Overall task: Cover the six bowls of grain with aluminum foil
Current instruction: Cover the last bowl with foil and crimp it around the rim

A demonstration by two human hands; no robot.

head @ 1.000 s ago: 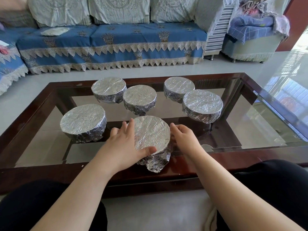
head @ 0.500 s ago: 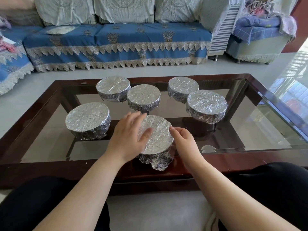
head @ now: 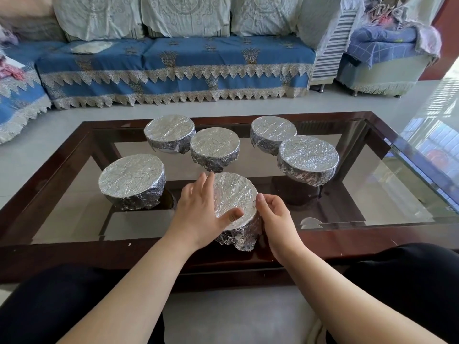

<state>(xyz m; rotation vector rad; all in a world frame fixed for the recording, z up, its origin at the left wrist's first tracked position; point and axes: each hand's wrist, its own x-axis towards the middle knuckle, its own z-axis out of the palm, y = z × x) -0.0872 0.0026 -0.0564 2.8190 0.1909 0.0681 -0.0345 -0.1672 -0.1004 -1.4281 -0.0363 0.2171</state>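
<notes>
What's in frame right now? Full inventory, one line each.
foil-covered bowls: 6, silver, on the glass table; nearest one between the hands
glass table: 1, clear top with dark brown wood frame, centre
sofa: 1, blue cover with cream lace trim, pale cushions, behind the table
armchair: 1, pale with blue checked cloth, far right
floor: pale tiles, around the table
left hand: 1, fingers straight on the nearest bowl's foil top and left side
right hand: 1, fingers curled against that bowl's right rim
legs: 2, black trousers, bottom corners
</notes>
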